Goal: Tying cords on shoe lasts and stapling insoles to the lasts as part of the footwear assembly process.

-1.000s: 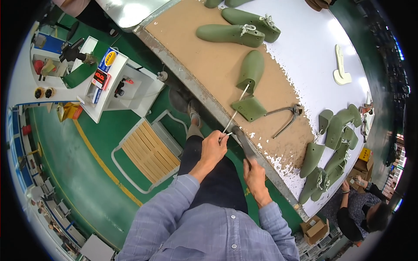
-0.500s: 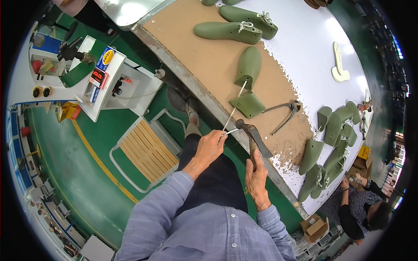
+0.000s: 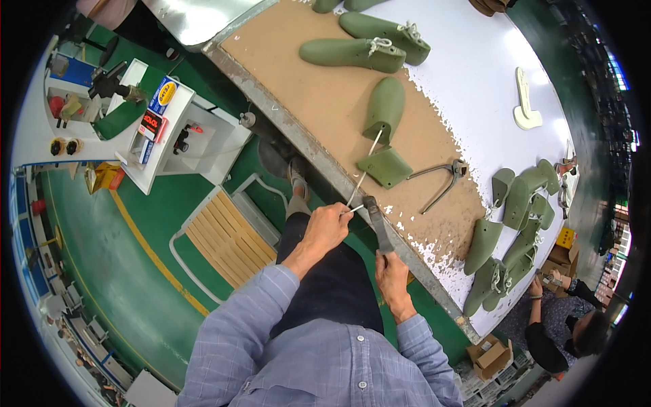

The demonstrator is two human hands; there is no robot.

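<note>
our left hand (image 3: 325, 227) is clenched around the near end of a thin metal rod (image 3: 363, 173), whose long axis runs up and away to the green shoe last (image 3: 384, 108) lying on the desk (image 3: 325, 102). our right hand (image 3: 390, 271) grasps a hammer (image 3: 377, 222) by its handle, head just beside the rod's held end. we note the right hand sits nearer our body, the last well beyond both hands.

Thin metal rod (image 3: 363, 173) angled into green shoe last (image 3: 384, 108), dark hammer (image 3: 377, 222) raised.
</note>
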